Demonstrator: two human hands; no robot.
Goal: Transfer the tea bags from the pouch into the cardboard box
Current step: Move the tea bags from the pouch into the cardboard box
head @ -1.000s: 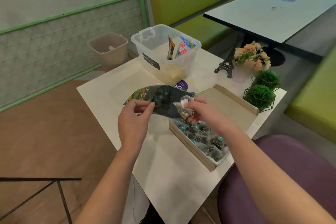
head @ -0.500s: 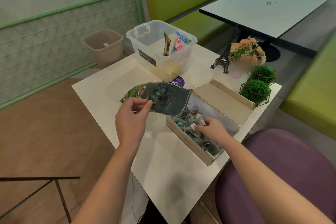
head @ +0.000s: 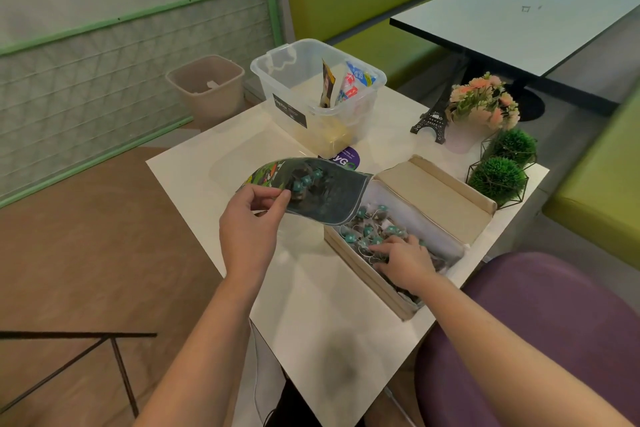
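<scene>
My left hand (head: pixel 247 222) pinches the lower edge of a dark, partly see-through pouch (head: pixel 322 192) and holds it above the white table, its open mouth over the left end of the cardboard box (head: pixel 367 265). Teal-tagged tea bags show through the pouch. The box lies open with its lid folded back, and several tea bags (head: pixel 369 224) lie in a heap inside. My right hand (head: pixel 401 258) rests palm down on that heap, fingers spread; whether it grips a bag is hidden.
A clear plastic tub (head: pixel 313 87) with sachets stands behind the pouch. A small Eiffel tower model (head: pixel 431 120), a pot of pink flowers (head: pixel 483 104) and two green ball plants (head: pixel 498 178) line the table's right side. A purple seat (head: pixel 540 322) is beside the box.
My right hand carried a tea bag from the pouch mouth down into the box and now lies on the pile. The left hand has kept the pouch nearly still.
</scene>
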